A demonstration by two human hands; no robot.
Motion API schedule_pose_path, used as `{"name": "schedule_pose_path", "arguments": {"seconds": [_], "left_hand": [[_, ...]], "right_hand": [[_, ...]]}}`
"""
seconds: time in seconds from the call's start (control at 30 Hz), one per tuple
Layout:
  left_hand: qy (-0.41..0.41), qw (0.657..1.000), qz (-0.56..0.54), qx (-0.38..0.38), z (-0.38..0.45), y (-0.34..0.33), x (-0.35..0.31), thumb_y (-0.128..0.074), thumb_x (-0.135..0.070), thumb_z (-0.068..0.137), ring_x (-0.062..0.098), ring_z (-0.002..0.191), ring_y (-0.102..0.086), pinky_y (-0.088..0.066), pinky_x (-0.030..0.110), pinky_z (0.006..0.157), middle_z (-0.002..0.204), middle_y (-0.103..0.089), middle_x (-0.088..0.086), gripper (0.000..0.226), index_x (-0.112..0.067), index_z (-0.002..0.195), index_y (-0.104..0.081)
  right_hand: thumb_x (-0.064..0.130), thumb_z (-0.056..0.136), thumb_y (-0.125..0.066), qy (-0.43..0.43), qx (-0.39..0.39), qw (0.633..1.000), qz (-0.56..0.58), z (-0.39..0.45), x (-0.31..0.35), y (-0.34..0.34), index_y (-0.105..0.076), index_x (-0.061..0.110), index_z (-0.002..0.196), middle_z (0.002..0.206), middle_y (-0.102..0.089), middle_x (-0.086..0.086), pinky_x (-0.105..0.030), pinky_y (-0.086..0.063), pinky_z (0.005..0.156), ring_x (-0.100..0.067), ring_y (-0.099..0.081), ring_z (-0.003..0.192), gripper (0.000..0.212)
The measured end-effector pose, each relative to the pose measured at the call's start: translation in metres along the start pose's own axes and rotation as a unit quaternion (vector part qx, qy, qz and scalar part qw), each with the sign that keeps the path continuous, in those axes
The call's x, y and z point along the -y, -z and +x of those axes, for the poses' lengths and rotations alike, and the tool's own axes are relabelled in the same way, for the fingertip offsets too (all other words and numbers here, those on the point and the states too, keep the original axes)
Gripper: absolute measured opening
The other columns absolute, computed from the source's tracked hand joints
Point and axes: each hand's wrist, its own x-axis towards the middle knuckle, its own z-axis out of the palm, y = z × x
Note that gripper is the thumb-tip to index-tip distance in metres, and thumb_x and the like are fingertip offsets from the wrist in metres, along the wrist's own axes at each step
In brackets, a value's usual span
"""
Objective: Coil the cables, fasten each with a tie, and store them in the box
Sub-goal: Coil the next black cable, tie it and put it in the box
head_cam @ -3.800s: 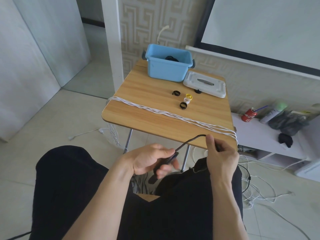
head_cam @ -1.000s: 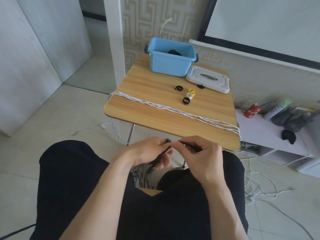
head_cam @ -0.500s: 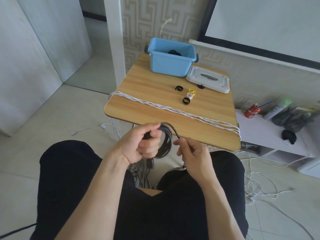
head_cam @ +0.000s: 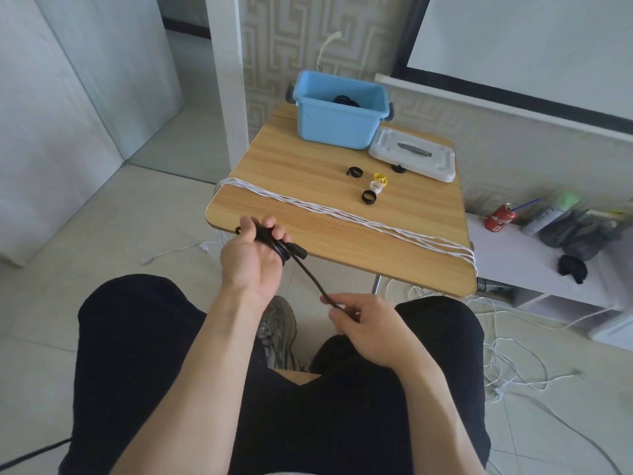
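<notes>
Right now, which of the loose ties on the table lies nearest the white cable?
The black tie, the one closest to the seated person. It sits just beyond the white cable, while the white tie, yellow tie and the other black ties lie farther back.

Matt wood-grain table (head_cam: 291, 173) in front of me, smooth blue plastic box (head_cam: 337, 126) at its far edge, glossy white plastic lid (head_cam: 442, 166) beside it, matt black rubbery cable (head_cam: 310, 274) in my hands, black cloth shorts (head_cam: 137, 354), shiny floor tiles (head_cam: 68, 269).

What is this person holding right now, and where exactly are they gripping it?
A black cable. The left hand grips its coiled loops; the right hand pinches the loose stretch running down from that coil.
</notes>
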Motion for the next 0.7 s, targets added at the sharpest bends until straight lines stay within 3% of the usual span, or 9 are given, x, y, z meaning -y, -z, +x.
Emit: {"name": "schedule_pose_path", "arguments": {"seconds": [0.07, 0.13, 0.2, 0.27, 0.43, 0.53, 0.6, 0.7], "left_hand": [[-0.047, 0.996, 0.068, -0.032, 0.0, -0.002, 0.006, -0.031, -0.024, 0.111, 0.018, 0.065, -0.053, -0.044, 0.032, 0.071, 0.077, -0.059, 0.004, 0.031, -0.01, 0.088, -0.047], [-0.12, 0.969, 0.213, -0.045, 0.001, 0.001, 0.011, -0.033, -0.021, 0.11, 0.018, 0.066, -0.059, -0.05, 0.031, 0.069, 0.079, -0.066, 0.002, 0.029, -0.01, 0.09, -0.05], [-0.166, 0.914, 0.37, -0.024, 0.003, 0.007, 0.013, -0.034, -0.021, 0.11, 0.014, 0.066, -0.064, -0.055, 0.027, 0.068, 0.081, -0.07, -0.001, 0.028, -0.011, 0.093, -0.053], [-0.163, 0.889, 0.428, -0.007, 0.003, 0.011, 0.016, -0.035, -0.021, 0.109, 0.011, 0.066, -0.065, -0.055, 0.025, 0.067, 0.084, -0.07, 0.0, 0.027, -0.009, 0.095, -0.055], [-0.08, 0.925, 0.369, -0.049, 0.003, 0.011, 0.021, -0.036, -0.021, 0.11, 0.013, 0.059, -0.059, -0.049, 0.026, 0.062, 0.08, -0.067, 0.004, 0.03, -0.005, 0.094, -0.056], [0.012, 0.974, 0.226, -0.03, 0.005, 0.013, 0.008, -0.034, -0.024, 0.11, 0.013, 0.048, -0.037, -0.037, 0.029, 0.059, 0.063, -0.046, -0.002, 0.032, -0.013, 0.083, -0.047], [0.051, 0.985, 0.165, -0.006, 0.007, 0.017, -0.004, -0.034, -0.027, 0.108, 0.012, 0.045, -0.028, -0.032, 0.027, 0.054, 0.056, -0.036, -0.005, 0.035, -0.016, 0.077, -0.045], [0.083, 0.986, 0.143, 0.026, 0.008, 0.024, -0.014, -0.036, -0.029, 0.106, 0.009, 0.038, -0.021, -0.027, 0.023, 0.042, 0.048, -0.027, -0.009, 0.038, -0.018, 0.071, -0.045]], "right_hand": [[0.031, 0.102, -0.055, 0.005, 0.04, 0.999, -0.033, -0.003, 0.007, 0.0, -0.058, 0.035, 0.139, 0.1, -0.073, 0.0, -0.025, -0.055, 0.078, -0.016, -0.069, 0.088, 0.037], [0.027, 0.102, -0.057, 0.032, 0.038, 0.998, -0.047, -0.007, 0.015, 0.0, -0.061, 0.035, 0.137, 0.1, -0.074, 0.003, -0.018, -0.053, 0.075, -0.012, -0.068, 0.087, 0.036], [0.024, 0.101, -0.059, 0.07, -0.016, 0.997, -0.037, -0.01, 0.023, 0.0, -0.068, 0.03, 0.129, 0.1, -0.071, 0.013, -0.01, -0.05, 0.072, -0.005, -0.065, 0.087, 0.03], [0.023, 0.101, -0.06, 0.091, -0.065, 0.993, -0.025, -0.009, 0.028, 0.001, -0.073, 0.025, 0.122, 0.101, -0.069, 0.016, -0.009, -0.049, 0.073, -0.001, -0.063, 0.09, 0.025], [0.023, 0.101, -0.059, 0.101, -0.031, 0.994, -0.041, -0.009, 0.032, 0.0, -0.074, 0.024, 0.121, 0.108, -0.07, 0.014, -0.005, -0.044, 0.073, 0.0, -0.061, 0.095, 0.025], [0.024, 0.099, -0.061, 0.069, -0.033, 0.997, -0.025, -0.008, 0.026, 0.0, -0.077, 0.024, 0.113, 0.099, -0.071, 0.017, -0.004, -0.045, 0.067, 0.008, -0.061, 0.084, 0.021], [0.028, 0.097, -0.065, 0.041, -0.051, 0.998, -0.015, -0.007, 0.018, 0.004, -0.078, 0.027, 0.104, 0.088, -0.069, 0.02, -0.006, -0.047, 0.064, 0.011, -0.061, 0.08, 0.015], [0.033, 0.094, -0.068, -0.023, -0.144, 0.989, 0.029, -0.002, 0.008, 0.012, -0.076, 0.03, 0.091, 0.074, -0.071, 0.012, -0.009, -0.046, 0.056, -0.004, -0.065, 0.068, 0.009]]}}
